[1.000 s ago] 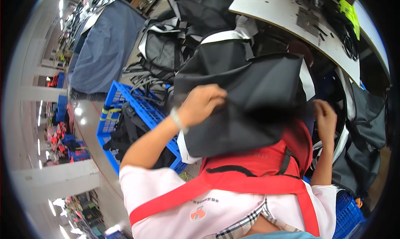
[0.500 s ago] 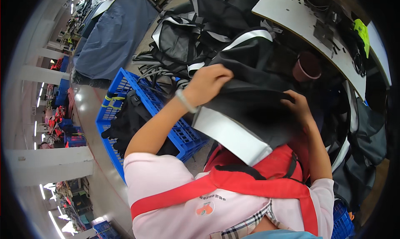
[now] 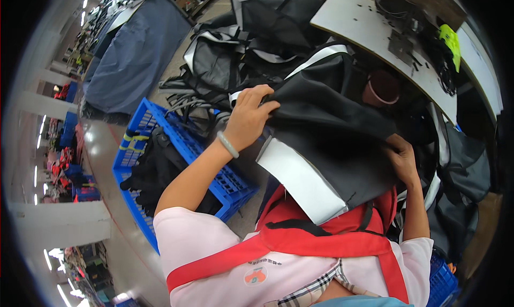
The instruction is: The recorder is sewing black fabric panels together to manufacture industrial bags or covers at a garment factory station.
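My left hand (image 3: 249,117) grips the left edge of a black fabric piece (image 3: 332,138) that has a white band (image 3: 302,181) along its lower side. A pale bracelet sits on that wrist. My right hand (image 3: 401,157) holds the same piece at its right edge, with the fingers curled into the cloth. The fabric hangs between both hands over my lap, above a red apron (image 3: 321,237).
A blue plastic crate (image 3: 211,170) with dark fabric stands to my left. More black and white bag pieces (image 3: 225,66) are heaped beyond it. A white worktable (image 3: 375,34) curves across the upper right, and a dark brown cup (image 3: 381,88) sits below its edge.
The black fabric has come down from in front of the camera toward my lap. My left hand moved left with its edge, and my right hand lowered to the piece's right side.
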A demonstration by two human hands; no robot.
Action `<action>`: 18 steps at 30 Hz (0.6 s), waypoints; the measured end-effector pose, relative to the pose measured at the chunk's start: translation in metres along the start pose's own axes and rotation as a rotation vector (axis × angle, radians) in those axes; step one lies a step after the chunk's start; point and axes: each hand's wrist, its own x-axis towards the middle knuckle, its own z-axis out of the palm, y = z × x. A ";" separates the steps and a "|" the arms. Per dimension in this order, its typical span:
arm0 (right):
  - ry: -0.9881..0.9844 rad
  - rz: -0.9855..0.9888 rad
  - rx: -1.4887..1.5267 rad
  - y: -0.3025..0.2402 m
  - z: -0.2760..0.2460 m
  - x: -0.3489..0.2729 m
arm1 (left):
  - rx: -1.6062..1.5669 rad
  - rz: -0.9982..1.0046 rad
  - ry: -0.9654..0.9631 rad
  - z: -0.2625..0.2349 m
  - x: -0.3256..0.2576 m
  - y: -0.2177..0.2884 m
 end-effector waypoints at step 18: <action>0.344 -0.251 -0.081 -0.079 -0.053 0.064 | -0.975 0.008 -0.272 -0.011 0.192 0.054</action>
